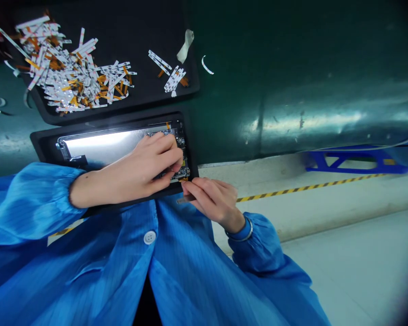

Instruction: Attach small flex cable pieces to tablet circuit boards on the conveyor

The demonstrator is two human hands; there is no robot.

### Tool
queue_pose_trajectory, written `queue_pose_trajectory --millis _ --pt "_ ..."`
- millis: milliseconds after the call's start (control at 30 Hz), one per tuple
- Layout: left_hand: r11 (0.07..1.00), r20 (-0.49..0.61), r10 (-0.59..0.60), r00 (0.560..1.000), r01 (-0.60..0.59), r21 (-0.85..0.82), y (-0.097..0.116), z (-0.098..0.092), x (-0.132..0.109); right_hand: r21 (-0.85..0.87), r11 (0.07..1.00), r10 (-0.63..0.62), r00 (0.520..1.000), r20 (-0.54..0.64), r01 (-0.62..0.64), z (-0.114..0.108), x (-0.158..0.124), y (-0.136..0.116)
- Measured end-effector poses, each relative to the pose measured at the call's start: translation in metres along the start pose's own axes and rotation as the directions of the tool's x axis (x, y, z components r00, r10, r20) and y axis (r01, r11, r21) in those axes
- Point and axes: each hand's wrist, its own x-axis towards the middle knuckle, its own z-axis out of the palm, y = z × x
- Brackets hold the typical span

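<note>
An opened tablet-like device lies in a black tray, its bright metal plate at the left and a circuit board at the right end. Over the board my left hand is closed, fingers curled and pressed together; whatever they hold is hidden beneath them. My right hand is at the tray's lower right corner, closed around a thin, flat grey-brown tool that pokes out below the fingers. Its fingertips touch or nearly touch a small orange flex cable at the board's edge.
Behind stands a larger black tray with a heap of white and orange flex strips and a small bunch of strips. A curled white strip lies on the green table. A blue frame sits beyond the table edge.
</note>
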Motion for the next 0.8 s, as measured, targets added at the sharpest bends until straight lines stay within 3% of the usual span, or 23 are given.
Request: queue_pose_trajectory --millis 333,800 --pt "0.999 0.037 0.033 0.999 -0.032 -0.044 -0.005 -0.004 -0.008 -0.015 1.0 0.013 0.998 0.056 -0.012 -0.004 0.008 -0.002" --pt "0.976 0.091 0.179 0.98 -0.189 0.107 -0.015 0.001 -0.02 0.054 0.991 0.121 0.991 0.06 -0.124 0.002 0.004 -0.002"
